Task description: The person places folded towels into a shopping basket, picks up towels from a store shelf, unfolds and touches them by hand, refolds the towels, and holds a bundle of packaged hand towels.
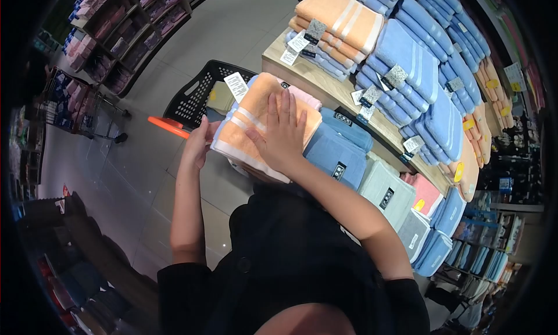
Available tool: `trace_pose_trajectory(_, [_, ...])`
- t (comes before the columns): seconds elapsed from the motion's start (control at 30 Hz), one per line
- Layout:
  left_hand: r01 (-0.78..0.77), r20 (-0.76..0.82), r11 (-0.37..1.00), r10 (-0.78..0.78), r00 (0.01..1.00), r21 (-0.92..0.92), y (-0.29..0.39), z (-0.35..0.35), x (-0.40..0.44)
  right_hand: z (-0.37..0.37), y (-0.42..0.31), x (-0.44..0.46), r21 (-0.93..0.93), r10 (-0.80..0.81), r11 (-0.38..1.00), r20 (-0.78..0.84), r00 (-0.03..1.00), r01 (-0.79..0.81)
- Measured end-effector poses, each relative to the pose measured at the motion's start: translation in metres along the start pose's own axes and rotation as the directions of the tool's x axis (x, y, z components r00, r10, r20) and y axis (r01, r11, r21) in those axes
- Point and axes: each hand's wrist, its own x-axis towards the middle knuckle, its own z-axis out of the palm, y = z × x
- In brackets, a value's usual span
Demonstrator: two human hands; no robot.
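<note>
An orange towel with white stripes (241, 126) tops a small folded stack in front of my body, with a white tag sticking out at its upper left. My right hand (283, 126) lies flat on it, fingers spread. At the stack's left edge my left hand (201, 138) holds it from the side, its fingers partly hidden beneath. Behind the stack is a black basket (192, 97) with an orange handle (168, 127). A pink towel (302, 97) shows just beyond the stack.
On the right, a wooden display (337, 97) bears piles of orange towels (340, 12) and blue towels (407, 56). Lower rows hold darker blue towels (334, 155) and pale green towels (381, 187). A cart (75, 111) and shelves (125, 33) stand at the left.
</note>
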Motion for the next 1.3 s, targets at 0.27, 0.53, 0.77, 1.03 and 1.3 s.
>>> trace_pose_trajectory(0.27, [-0.273, 0.132, 0.833, 0.239, 0.962, 0.482, -0.008, 0.011, 0.010, 0.006, 0.014, -0.026, 0.043, -0.045, 0.998, -0.088, 0.995, 0.049])
trace_pose_trajectory(0.53, [-0.432, 0.235, 0.742, 0.363, 0.902, 0.512, 0.027, 0.056, -0.069, 0.005, 0.041, -0.047, 0.315, -0.123, 0.926, -0.264, 0.957, 0.206])
trace_pose_trajectory(0.77, [-0.020, 0.512, 0.797, 0.407, 0.756, -0.603, 0.004, 0.051, -0.048, -0.050, 0.098, -0.070, 0.786, 0.004, -0.556, 0.326, 0.945, -0.269])
trace_pose_trajectory(1.03, [-0.547, 0.316, 0.776, 0.629, 0.710, -0.314, -0.004, 0.147, -0.058, -0.083, 0.067, -0.066, 0.785, 0.121, -0.573, 0.366, 0.923, -0.236])
trace_pose_trajectory(1.3, [-0.275, 0.729, 0.929, 0.367, 0.578, -0.249, 0.044, 0.190, -0.125, -0.153, 0.076, -0.152, 0.921, 0.311, -0.386, 0.189, 0.932, -0.057])
